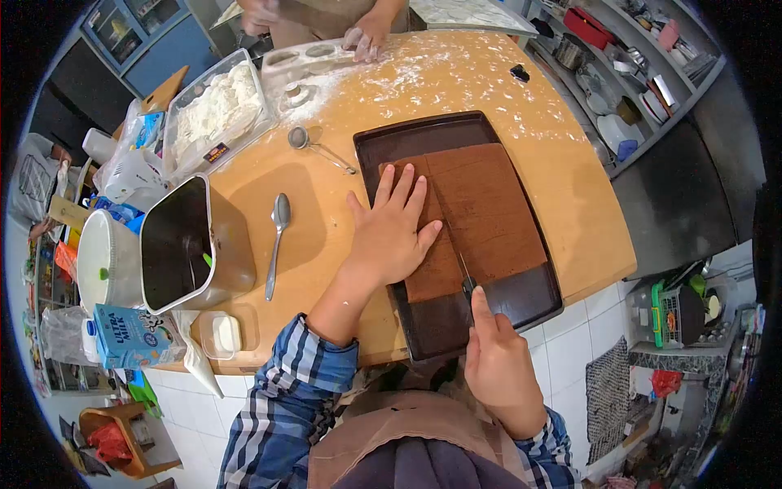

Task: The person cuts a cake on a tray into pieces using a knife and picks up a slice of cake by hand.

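Note:
A flat brown slab of chocolate cake (481, 212) lies on a dark baking tray (423, 332) at the table's front edge. My left hand (391, 232) rests flat on the slab's left part, fingers spread. In my right hand (503, 359) is the handle of a knife (458, 253), the index finger stretched along its top. The blade lies lengthwise over the cake, just right of my left hand, along a line dividing a left strip from the larger part. How deep the blade sits, I cannot tell.
Left of the tray are a spoon (278, 236), a small strainer (301, 140), a deep metal tin (232, 253), a milk carton (134, 338) and a tub of flour (261, 122). Across the floury table, another person's hand (371, 34) touches a pale mould (314, 61).

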`<action>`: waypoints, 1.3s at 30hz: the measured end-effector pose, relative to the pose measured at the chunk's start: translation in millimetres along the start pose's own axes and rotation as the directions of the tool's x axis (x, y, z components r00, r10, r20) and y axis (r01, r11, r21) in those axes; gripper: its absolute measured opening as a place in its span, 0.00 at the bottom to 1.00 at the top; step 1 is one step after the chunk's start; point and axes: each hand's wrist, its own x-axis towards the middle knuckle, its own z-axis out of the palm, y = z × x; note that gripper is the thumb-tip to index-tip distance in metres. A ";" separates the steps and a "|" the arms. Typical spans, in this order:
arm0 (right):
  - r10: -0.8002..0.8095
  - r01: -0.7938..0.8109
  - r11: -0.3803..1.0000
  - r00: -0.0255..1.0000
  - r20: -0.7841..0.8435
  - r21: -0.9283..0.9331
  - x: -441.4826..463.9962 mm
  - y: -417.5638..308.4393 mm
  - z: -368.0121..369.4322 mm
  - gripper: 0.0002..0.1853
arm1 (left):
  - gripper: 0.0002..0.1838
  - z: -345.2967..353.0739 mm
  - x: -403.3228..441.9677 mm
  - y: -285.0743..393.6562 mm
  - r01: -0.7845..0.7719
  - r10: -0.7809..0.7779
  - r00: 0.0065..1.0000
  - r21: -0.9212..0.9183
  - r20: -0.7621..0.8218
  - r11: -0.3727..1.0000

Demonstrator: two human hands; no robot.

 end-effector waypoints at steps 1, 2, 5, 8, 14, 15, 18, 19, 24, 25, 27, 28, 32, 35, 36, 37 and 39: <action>0.003 -0.003 1.000 1.000 0.001 0.005 0.2 0.1 -0.3 0.28 | 0.34 -0.1 0.3 -0.6 0.000 0.000 1.000 0.006 0.001 1.000; -0.004 0.004 1.000 1.000 0.000 0.000 -2.1 1.0 -0.7 0.28 | 0.34 0.2 0.6 -0.3 -0.001 0.001 1.000 0.005 -0.003 1.000; -0.017 0.018 1.000 1.000 0.005 -0.008 -7.7 2.8 0.7 0.28 | 0.34 0.6 -0.1 -0.9 0.006 -0.006 1.000 0.010 -0.006 1.000; -0.001 0.002 1.000 1.000 0.020 -0.025 -6.5 2.1 0.7 0.28 | 0.34 1.4 0.7 0.5 0.005 -0.005 1.000 0.011 -0.001 1.000; -0.025 0.025 1.000 0.999 0.020 -0.016 -12.2 5.3 2.0 0.29 | 0.34 -0.2 -1.7 -0.1 0.000 0.000 1.000 0.017 -0.002 1.000; -0.013 0.013 1.000 1.000 0.026 -0.004 -10.8 3.3 1.8 0.29 | 0.34 -0.9 -1.6 0.1 -0.001 0.001 1.000 0.016 -0.002 1.000; -0.007 0.007 1.000 1.000 0.018 0.025 -12.4 5.5 4.0 0.29 | 0.34 2.1 -1.3 0.2 -0.012 0.013 1.000 0.027 -0.010 1.000; -0.014 0.014 0.999 1.000 0.010 0.035 -12.7 6.5 4.7 0.29 | 0.35 2.3 -1.1 -0.3 -0.016 0.016 1.000 0.036 -0.018 0.999; -0.012 0.012 1.000 1.000 0.014 0.011 -18.8 4.3 5.8 0.30 | 0.34 -0.9 -1.0 0.1 -0.001 0.001 1.000 0.028 -0.002 1.000; -0.001 0.001 1.000 1.000 0.017 0.022 -19.1 4.6 6.9 0.30 | 0.34 0.1 -0.6 0.7 0.003 -0.003 1.000 0.025 0.005 1.000; 0.000 0.000 1.000 1.000 0.022 0.012 -20.3 6.2 8.0 0.30 | 0.34 1.4 -1.1 1.2 0.001 -0.001 1.000 0.002 0.000 1.000; -0.003 0.003 1.000 1.000 0.021 0.008 -20.3 6.9 8.5 0.30 | 0.34 0.9 -1.1 0.9 0.000 0.000 1.000 -0.008 -0.006 1.000; -0.013 0.014 0.999 1.000 -0.005 0.034 -20.8 10.3 10.6 0.30 | 0.33 -3.1 -7.2 -0.7 -0.008 0.005 0.998 -0.040 -0.064 0.999; -0.040 0.042 0.998 0.998 -0.041 0.043 -20.9 11.0 11.1 0.30 | 0.34 -14.4 -26.3 -2.6 -0.024 0.013 0.989 -0.072 -0.144 0.997; -0.036 0.038 0.999 0.999 -0.038 0.038 -21.1 10.2 10.2 0.29 | 0.34 -18.2 -36.3 -1.5 -0.016 0.010 0.991 -0.048 -0.136 0.999; -0.032 0.033 0.999 0.999 -0.033 0.030 -21.5 9.8 9.0 0.29 | 0.35 -19.6 -45.2 1.2 -0.007 0.004 0.992 -0.027 -0.129 1.000; -0.019 0.020 0.999 0.999 -0.031 0.033 -20.8 8.3 7.2 0.28 | 0.36 -17.5 -61.1 8.1 -0.046 0.044 0.997 -0.036 -0.060 0.998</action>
